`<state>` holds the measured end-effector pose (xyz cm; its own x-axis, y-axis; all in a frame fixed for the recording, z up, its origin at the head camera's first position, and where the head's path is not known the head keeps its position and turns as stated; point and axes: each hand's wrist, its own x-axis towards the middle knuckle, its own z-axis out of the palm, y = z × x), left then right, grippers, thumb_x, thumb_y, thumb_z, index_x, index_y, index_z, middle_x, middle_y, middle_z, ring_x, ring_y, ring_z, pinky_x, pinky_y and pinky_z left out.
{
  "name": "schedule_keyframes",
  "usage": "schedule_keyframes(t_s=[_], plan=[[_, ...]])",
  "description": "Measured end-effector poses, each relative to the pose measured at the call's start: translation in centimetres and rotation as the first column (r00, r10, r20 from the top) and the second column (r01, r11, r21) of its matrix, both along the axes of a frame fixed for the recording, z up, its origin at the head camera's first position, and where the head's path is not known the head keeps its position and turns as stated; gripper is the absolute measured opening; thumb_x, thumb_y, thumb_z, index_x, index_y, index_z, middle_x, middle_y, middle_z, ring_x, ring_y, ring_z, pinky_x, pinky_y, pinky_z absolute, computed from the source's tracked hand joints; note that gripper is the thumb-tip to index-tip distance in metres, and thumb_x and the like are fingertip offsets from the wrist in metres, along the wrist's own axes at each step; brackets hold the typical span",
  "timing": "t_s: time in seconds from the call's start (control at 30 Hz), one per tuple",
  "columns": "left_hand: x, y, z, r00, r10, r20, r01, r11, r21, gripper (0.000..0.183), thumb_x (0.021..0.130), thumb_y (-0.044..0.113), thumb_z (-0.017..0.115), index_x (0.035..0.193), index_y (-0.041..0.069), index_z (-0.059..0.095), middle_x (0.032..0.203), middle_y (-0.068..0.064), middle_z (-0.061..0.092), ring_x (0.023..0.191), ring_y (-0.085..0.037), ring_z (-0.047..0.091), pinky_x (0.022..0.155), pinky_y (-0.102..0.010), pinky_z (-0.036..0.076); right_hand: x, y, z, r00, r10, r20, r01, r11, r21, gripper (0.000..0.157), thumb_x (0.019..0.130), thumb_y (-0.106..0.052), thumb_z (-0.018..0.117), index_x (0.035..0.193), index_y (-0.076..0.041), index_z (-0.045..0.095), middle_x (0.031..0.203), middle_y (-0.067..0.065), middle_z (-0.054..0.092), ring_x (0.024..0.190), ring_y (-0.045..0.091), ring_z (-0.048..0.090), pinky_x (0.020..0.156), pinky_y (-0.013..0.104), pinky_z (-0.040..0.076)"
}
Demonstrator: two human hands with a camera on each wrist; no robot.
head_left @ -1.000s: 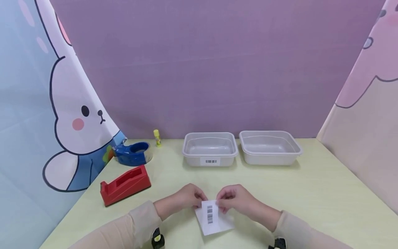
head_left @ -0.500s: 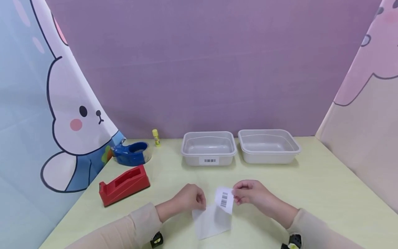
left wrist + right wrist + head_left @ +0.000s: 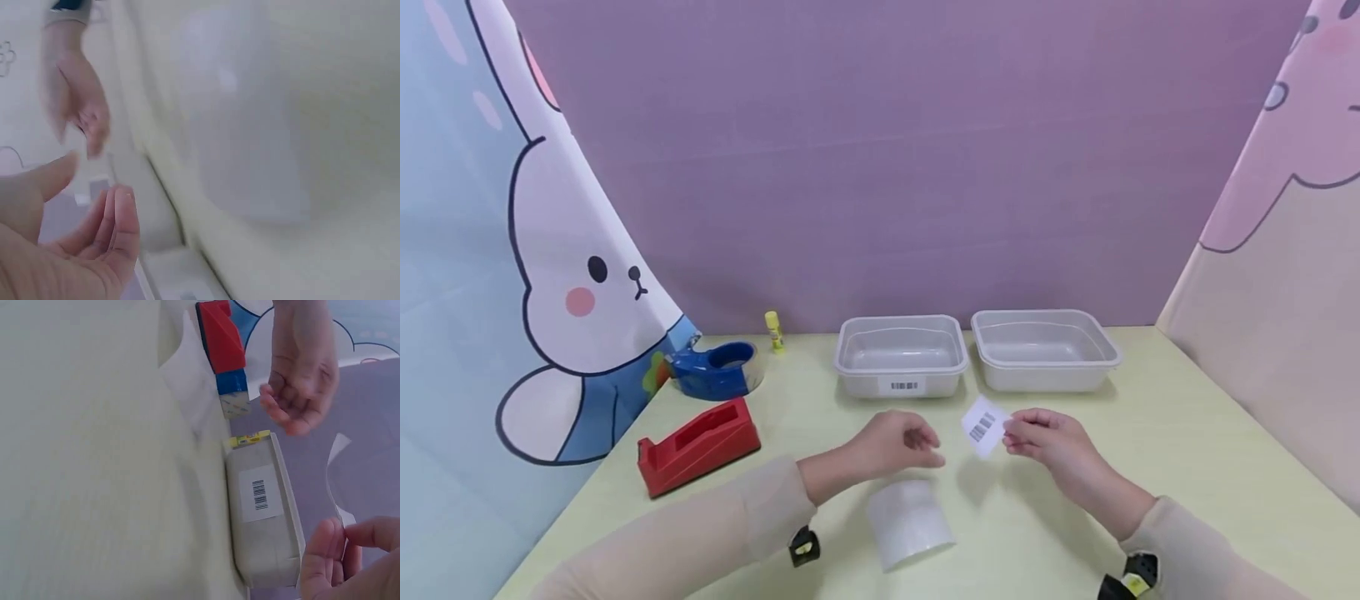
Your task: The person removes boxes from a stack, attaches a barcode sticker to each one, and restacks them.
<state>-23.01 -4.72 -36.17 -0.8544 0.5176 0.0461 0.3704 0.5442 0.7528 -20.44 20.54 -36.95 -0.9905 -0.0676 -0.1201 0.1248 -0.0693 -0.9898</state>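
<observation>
My right hand (image 3: 1063,446) pinches a white barcode label (image 3: 982,427) by its right edge between thumb and fingers, above the table. In the right wrist view the label (image 3: 332,481) looks bent and is seen nearly edge-on. To its left my left hand (image 3: 891,443) hangs with loosely curled fingers, thumb and fingertips apart, holding nothing. Below that hand a white backing sheet (image 3: 910,525) lies curled on the table. At the back stands a pale plastic tub (image 3: 901,386) with a barcode label on its front, beside a second tub (image 3: 1047,379) whose visible front has no label.
On the left sit a red tape dispenser (image 3: 700,450) and a blue tape dispenser (image 3: 711,372) with a tape roll. A yellow glue stick (image 3: 774,332) stands near the back edge. A purple cloth wall (image 3: 880,167) rises behind the table (image 3: 1195,433).
The barcode label has come off the backing sheet and moved right and up in my right hand. My left hand has let go of the sheet and moved forward and right.
</observation>
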Motion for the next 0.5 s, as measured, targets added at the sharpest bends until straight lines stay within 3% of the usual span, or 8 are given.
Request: schedule_keyframes(t_s=[0.1,0.23,0.33,0.5], plan=[[0.1,2.4,1.1,0.987,0.059,0.149,-0.082,0.985,0.154,0.026,0.08,0.021,0.079,0.096,0.003,0.069,0.083,-0.002,0.067,0.07,-0.007,0.061,0.066,-0.023,0.057,-0.1,0.2,0.5,0.998,-0.052,-0.026,0.051,0.999,-0.019,0.008,0.093,-0.006,0.062,0.098,0.0,0.06,0.081,-0.002,0.067,0.074,0.006,0.066,0.074,0.019,0.059],[0.3,5.0,2.1,0.944,0.113,0.31,-0.215,0.924,0.318,0.025,0.083,0.013,0.077,0.099,-0.002,0.065,0.084,-0.007,0.064,0.067,-0.012,0.064,0.065,-0.027,0.061,0.0,0.2,0.9,0.994,-0.109,-0.025,0.107,0.992,-0.069,0.005,0.093,-0.009,0.064,0.095,-0.004,0.061,0.078,-0.004,0.068,0.075,0.005,0.067,0.076,0.019,0.059],[0.3,6.3,2.4,0.929,0.146,0.339,-0.273,0.89,0.365,0.018,0.085,0.006,0.073,0.098,-0.004,0.065,0.083,-0.009,0.065,0.066,-0.013,0.065,0.066,-0.027,0.062,0.1,0.2,1.0,0.99,-0.14,-0.008,0.138,0.983,-0.119,0.004,0.093,-0.009,0.064,0.092,-0.006,0.062,0.077,-0.004,0.069,0.075,0.005,0.067,0.077,0.018,0.059],[-0.4,7.7,2.6,0.93,0.182,0.32,-0.308,0.861,0.405,0.01,0.087,-0.003,0.066,0.097,-0.006,0.066,0.083,-0.013,0.068,0.065,-0.013,0.067,0.067,-0.027,0.062,0.2,0.6,0.8,0.989,-0.148,0.004,0.146,0.973,-0.177,0.005,0.095,-0.004,0.058,0.092,-0.007,0.059,0.077,-0.004,0.068,0.075,0.004,0.066,0.078,0.018,0.058]])
